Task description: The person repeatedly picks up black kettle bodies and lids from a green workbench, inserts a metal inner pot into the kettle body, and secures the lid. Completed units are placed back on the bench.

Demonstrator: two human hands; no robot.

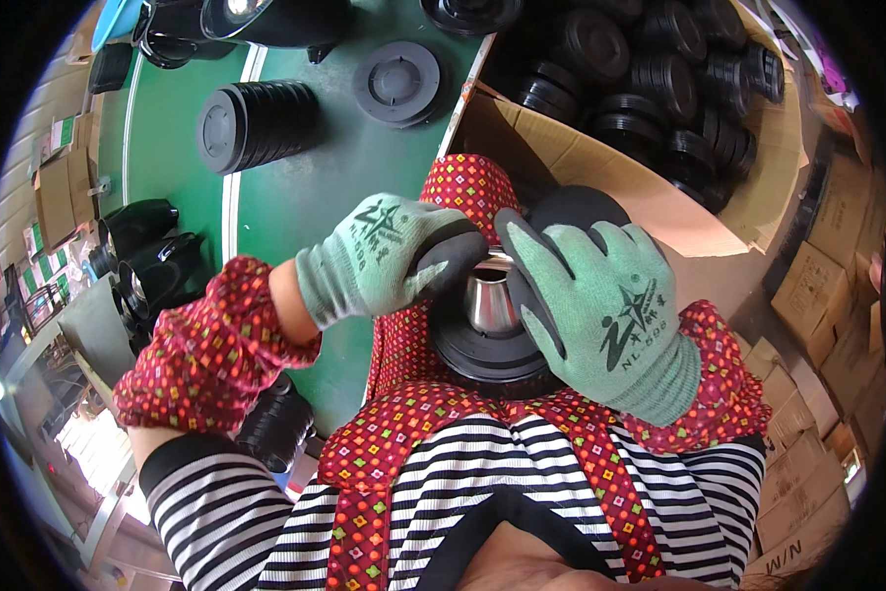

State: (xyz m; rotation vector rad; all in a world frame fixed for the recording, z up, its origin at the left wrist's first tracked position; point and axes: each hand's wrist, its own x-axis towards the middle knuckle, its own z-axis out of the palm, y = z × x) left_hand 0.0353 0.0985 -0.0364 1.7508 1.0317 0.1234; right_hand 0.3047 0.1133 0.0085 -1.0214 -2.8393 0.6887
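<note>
A black round base (492, 360) rests on my lap, with a silver cone-shaped metal part (493, 307) standing at its middle; a dark hole shows near the cone's top. Just above that hole, a thin shiny metal piece (498, 259) shows between my fingertips. My left hand (389, 254), in a green glove with dark fingertips, is closed in a pinch at its left end. My gloved right hand (615, 310) curls round its right side, thumb beside the cone. The fingers hide most of this piece. Behind my right fingers lies another black disc (579, 205).
On the green table (295, 212) at left are a stack of black discs (256, 123) and a flat black disc (397, 84). An open cardboard box (600, 182) of black round parts stands at far right. Glossy black housings (157, 256) sit at left; cartons (827, 276) are piled right.
</note>
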